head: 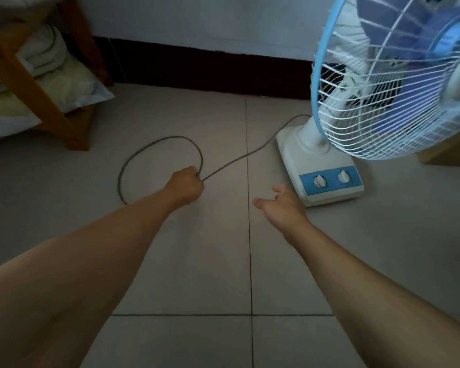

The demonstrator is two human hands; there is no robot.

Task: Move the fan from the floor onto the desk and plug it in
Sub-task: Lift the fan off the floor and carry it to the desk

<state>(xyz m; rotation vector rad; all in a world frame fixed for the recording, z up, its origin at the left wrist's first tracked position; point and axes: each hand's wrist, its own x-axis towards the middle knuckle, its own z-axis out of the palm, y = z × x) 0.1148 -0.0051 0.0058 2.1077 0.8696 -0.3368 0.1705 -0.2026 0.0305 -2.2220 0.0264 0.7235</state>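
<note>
Two bare hands are seen over the tiled floor (pixel 186 261): the left hand (pixel 185 185) is closed on the fan's cord (pixel 154 144), the right hand (pixel 282 205) spread open beside the fan (pixel 327 166), still floor-bound; lifting by the base is judged next.

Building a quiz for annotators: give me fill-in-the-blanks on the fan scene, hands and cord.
1. The left hand is closed around the fan's ____.
2. The fan stands on the tiled ____.
3. The right hand is open and holds ____.
4. The blue control panel carries ____ knobs.

Missing words: cord; floor; nothing; two
</note>
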